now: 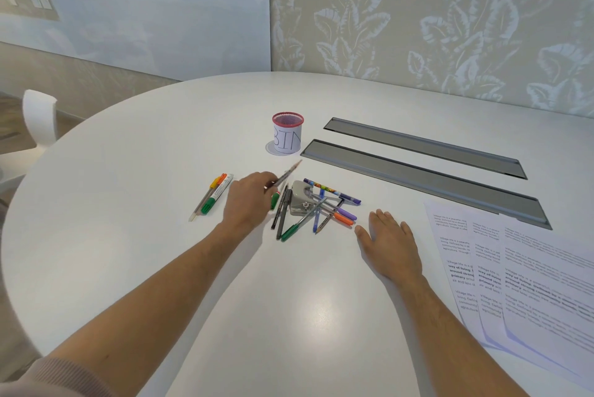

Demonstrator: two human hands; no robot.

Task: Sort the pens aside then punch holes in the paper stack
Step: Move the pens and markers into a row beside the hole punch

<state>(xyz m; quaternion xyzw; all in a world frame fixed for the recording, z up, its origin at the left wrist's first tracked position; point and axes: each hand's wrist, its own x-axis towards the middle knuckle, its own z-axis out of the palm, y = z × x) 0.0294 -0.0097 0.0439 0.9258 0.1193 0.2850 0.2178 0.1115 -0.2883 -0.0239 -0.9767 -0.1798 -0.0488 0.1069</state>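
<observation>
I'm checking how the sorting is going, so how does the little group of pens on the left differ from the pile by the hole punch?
The left group is a few pens lying side by side, clear of everything. The pile holds more pens, crisscrossed, some leaning against the hole punch. The left hand holds one more pen. Both sets lie on the table.

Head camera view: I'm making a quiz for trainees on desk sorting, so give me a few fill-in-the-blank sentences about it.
1. The left hand holds a thin ____.
2. The red mesh cup wears a paper label reading ____.
3. The grey metal hole punch sits in the heap of coloured pens, left of the flat ____ hand.
4. The printed paper sheets lie at the table's ____ side.

Missing words: pencil; BIN; right; right
</observation>
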